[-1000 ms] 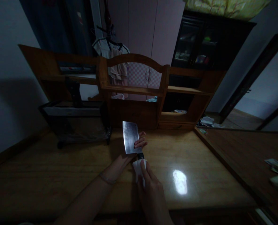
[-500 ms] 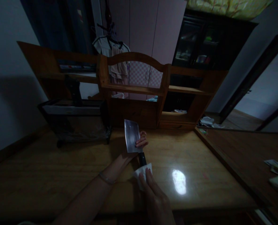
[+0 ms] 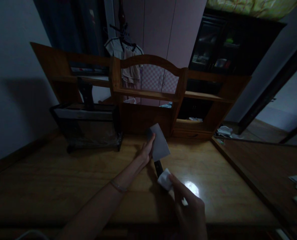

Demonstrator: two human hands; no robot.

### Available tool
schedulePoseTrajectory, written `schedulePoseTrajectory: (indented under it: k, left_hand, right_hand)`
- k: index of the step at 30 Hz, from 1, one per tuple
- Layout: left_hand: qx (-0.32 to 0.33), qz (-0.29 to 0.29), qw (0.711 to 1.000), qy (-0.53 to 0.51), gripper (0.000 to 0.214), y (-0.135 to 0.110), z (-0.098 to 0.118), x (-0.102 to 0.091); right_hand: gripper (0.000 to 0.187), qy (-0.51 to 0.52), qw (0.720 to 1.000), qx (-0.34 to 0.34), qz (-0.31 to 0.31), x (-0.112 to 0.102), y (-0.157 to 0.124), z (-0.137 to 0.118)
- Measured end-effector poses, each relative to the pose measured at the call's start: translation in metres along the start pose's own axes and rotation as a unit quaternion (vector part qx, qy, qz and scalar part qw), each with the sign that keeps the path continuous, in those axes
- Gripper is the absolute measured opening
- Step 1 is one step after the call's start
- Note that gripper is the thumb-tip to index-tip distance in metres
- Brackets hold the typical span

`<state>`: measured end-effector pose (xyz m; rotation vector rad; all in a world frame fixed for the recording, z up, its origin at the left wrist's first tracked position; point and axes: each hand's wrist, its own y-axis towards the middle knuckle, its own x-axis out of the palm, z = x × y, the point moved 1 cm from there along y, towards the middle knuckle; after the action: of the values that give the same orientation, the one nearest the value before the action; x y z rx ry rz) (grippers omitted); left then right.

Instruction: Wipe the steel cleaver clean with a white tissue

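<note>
A cleaver is held above the wooden desk, its broad metal blade [image 3: 161, 143] pointing away from me and its black handle [image 3: 158, 168] toward me. My left hand [image 3: 147, 148] is closed on the left side of the blade, with the thumb lying over the flat face. At the end of the handle is a white tissue [image 3: 165, 179], pinched in my right hand [image 3: 188, 200]. The tissue covers the handle's near end, so that part is hidden.
On the left of the desk [image 3: 88, 180] stands a black knife rack [image 3: 85, 125] with a black-handled knife [image 3: 86, 93] upright in it. A wooden shelf unit [image 3: 148, 116] lines the back. A raised edge [image 3: 238, 173] borders the right side.
The cleaver has turned over, its other face now showing, and leans the other way. My left hand has moved to the blade's left side. My right hand and the tissue have shifted right.
</note>
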<state>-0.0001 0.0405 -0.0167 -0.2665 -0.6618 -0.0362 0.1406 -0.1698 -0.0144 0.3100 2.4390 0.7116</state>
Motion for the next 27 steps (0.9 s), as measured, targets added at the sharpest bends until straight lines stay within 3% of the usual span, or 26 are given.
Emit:
schedulePoseTrajectory:
  k: [3, 7, 10, 14, 20, 27]
  left_hand:
    - [0.017, 0.019, 0.999, 0.025, 0.062, 0.000, -0.002, 0.000]
    - [0.043, 0.023, 0.998, 0.038, 0.059, 0.001, -0.002, -0.001]
    - [0.086, 0.016, 0.992, 0.094, 0.055, 0.002, -0.004, -0.002]
    - [0.122, 0.010, 0.983, 0.138, 0.052, 0.002, -0.006, -0.002]
    - [0.170, 0.015, 0.970, 0.175, 0.054, -0.001, -0.006, -0.003]
    - [0.212, -0.014, 0.961, 0.176, 0.050, -0.009, -0.005, 0.005]
  right_hand:
    - [0.045, -0.053, 0.997, -0.060, 0.019, 0.003, 0.023, -0.015]
    - [0.061, -0.091, 0.991, -0.075, -0.055, 0.023, 0.051, -0.022]
    - [0.073, -0.087, 0.987, -0.105, -0.088, 0.042, 0.056, -0.012]
    - [0.073, -0.092, 0.987, -0.097, -0.084, 0.051, 0.050, 0.001]
    - [0.065, -0.097, 0.990, -0.071, -0.073, 0.036, 0.032, 0.000]
    - [0.051, -0.114, 0.986, -0.079, -0.093, -0.001, -0.004, 0.014]
